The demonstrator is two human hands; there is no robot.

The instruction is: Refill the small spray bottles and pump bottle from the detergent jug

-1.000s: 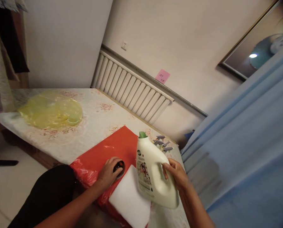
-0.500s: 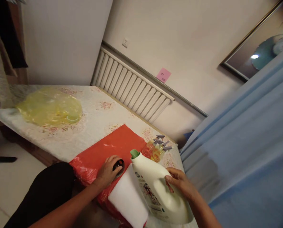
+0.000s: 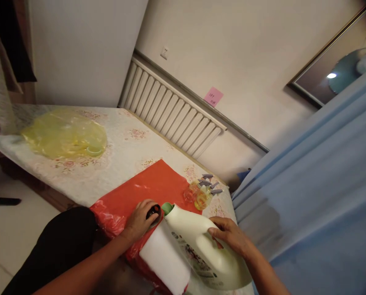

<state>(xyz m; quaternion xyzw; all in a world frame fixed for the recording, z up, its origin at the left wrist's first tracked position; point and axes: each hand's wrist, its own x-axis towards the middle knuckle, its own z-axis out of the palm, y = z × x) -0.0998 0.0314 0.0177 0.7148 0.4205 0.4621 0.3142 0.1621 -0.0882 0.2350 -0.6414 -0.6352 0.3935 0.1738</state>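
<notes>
My right hand (image 3: 228,235) is wrapped round the handle of a large cream detergent jug (image 3: 195,229), tilted to the left. Its green spout (image 3: 167,208) is close to the rim of a small dark cup (image 3: 153,217). My left hand (image 3: 138,221) grips this cup over the red plastic sheet (image 3: 155,180); its inside is dark and I cannot tell what it contains. Below the cup lies a white block (image 3: 167,258), partly hidden behind the jug.
Small see-through bottles (image 3: 198,196) with grey tops stand beyond the jug. A yellow plastic bag (image 3: 66,135) lies at the left of the flowered tablecloth (image 3: 121,164). Behind are a white radiator (image 3: 170,106) and, at right, a blue curtain (image 3: 318,180).
The jug's neck has tipped down and to the left, bringing its green spout nearer to the cup. My left hand has stayed almost in place.
</notes>
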